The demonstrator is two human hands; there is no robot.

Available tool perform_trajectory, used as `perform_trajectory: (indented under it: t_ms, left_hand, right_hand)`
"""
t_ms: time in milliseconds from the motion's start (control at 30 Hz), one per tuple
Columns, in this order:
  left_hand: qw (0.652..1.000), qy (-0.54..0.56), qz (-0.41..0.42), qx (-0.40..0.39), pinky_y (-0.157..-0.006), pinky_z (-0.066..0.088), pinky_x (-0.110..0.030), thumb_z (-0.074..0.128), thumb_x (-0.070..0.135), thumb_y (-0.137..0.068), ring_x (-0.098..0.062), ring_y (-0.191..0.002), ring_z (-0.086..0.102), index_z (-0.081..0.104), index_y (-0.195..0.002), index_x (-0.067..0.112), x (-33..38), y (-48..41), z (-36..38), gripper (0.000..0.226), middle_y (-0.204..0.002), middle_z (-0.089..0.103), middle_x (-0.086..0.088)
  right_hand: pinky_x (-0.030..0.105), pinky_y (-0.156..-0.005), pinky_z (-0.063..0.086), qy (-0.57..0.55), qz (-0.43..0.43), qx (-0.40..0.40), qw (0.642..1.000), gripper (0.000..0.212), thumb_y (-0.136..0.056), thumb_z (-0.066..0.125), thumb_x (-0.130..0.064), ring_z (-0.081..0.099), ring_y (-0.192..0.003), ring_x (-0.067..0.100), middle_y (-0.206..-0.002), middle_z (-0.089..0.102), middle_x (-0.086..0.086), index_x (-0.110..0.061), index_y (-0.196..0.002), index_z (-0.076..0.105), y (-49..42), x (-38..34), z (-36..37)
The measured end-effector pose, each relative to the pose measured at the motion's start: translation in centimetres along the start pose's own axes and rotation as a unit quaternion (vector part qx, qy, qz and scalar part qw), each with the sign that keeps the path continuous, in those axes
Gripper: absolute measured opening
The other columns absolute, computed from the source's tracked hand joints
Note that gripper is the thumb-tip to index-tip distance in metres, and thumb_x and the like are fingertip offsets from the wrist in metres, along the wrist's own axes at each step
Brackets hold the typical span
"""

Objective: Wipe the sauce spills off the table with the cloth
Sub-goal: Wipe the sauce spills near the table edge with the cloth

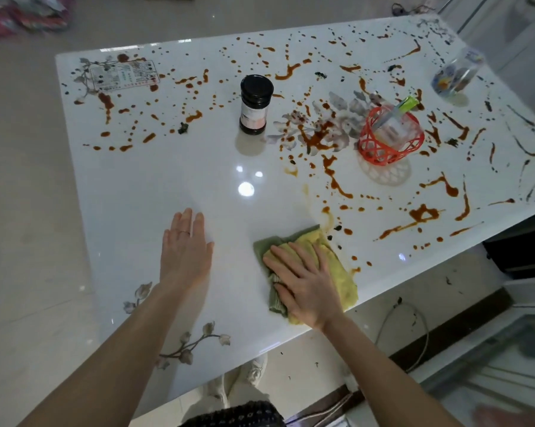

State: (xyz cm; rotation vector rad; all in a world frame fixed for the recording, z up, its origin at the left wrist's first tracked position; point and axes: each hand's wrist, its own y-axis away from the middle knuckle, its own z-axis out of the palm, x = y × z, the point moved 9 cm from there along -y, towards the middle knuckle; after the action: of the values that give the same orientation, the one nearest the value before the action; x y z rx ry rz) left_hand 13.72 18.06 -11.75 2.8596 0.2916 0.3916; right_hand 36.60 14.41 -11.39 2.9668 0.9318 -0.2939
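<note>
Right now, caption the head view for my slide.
Right hand presses a yellow-green cloth on the white table, left hand flat beside it, sauce spills beyond.

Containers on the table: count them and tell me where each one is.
3. A dark jar stands mid-table; a red basket sits to its right; a clear jar is near the far right edge. The basket holds something clear, possibly another.

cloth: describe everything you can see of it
The cloth is a soft, towel-like rag, part yellow and part green, crumpled into a loose fold. It lies on the white table close to the near edge. The right hand presses on it with straight fingers. Brown sauce spots sit just beyond its far corner.
</note>
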Motion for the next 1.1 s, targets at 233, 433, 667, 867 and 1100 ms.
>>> perform_trajectory:
  t_ms: [233,433,667,867,1100]
  left_hand:
    - [0.999,0.04,-0.019,0.027,-0.118,0.011,-0.041,0.046,0.027,-0.095,-0.029,-0.144,0.004,0.012,-0.148,0.007,2.1,0.3,-1.0,0.066,-0.156,0.008,-0.015]
    - [0.996,0.081,0.023,0.042,-0.117,0.012,-0.041,0.047,0.023,-0.095,-0.028,-0.144,0.005,0.012,-0.149,0.012,9.0,0.3,-0.5,0.066,-0.157,0.007,-0.013]
    - [0.995,0.085,-0.028,0.05,-0.115,0.016,-0.043,0.053,0.029,-0.092,-0.028,-0.144,0.009,0.018,-0.147,0.012,12.8,0.6,1.4,0.068,-0.155,0.014,-0.014]
    - [0.994,0.072,-0.064,0.042,-0.115,0.014,-0.043,0.057,0.034,-0.089,-0.027,-0.144,0.006,0.019,-0.148,0.012,12.9,1.7,3.0,0.073,-0.157,0.009,-0.012]
    - [0.994,0.081,-0.067,0.034,-0.116,0.015,-0.043,0.061,0.03,-0.087,-0.026,-0.144,0.007,0.023,-0.147,0.012,12.5,1.5,3.3,0.073,-0.156,0.011,-0.012]
  right_hand:
    - [0.064,-0.116,0.017,0.007,0.148,0.024,0.989,0.054,-0.097,0.038,-0.046,0.031,-0.145,0.03,-0.155,0.04,-0.007,-0.032,-0.15,0.04,-0.6,2.9,-1.0]
    - [0.063,-0.115,0.02,-0.025,-0.072,-0.006,0.997,0.049,-0.102,0.038,-0.044,0.031,-0.147,0.027,-0.157,0.037,-0.009,-0.033,-0.15,0.041,2.2,1.8,-0.7]
    - [0.063,-0.114,0.022,-0.001,-0.001,0.016,1.0,0.05,-0.101,0.035,-0.042,0.04,-0.14,0.031,-0.154,0.042,-0.006,-0.029,-0.148,0.045,0.0,13.6,-2.8]
    - [0.064,-0.116,0.02,-0.028,-0.062,0.023,0.997,0.051,-0.099,0.044,-0.042,0.03,-0.147,0.027,-0.156,0.039,-0.007,-0.03,-0.149,0.045,2.6,8.7,-2.6]
    - [0.057,-0.118,0.022,-0.027,-0.157,0.02,0.987,0.044,-0.105,0.035,-0.039,0.037,-0.143,0.025,-0.154,0.042,-0.009,-0.031,-0.146,0.049,2.0,13.7,-3.3]
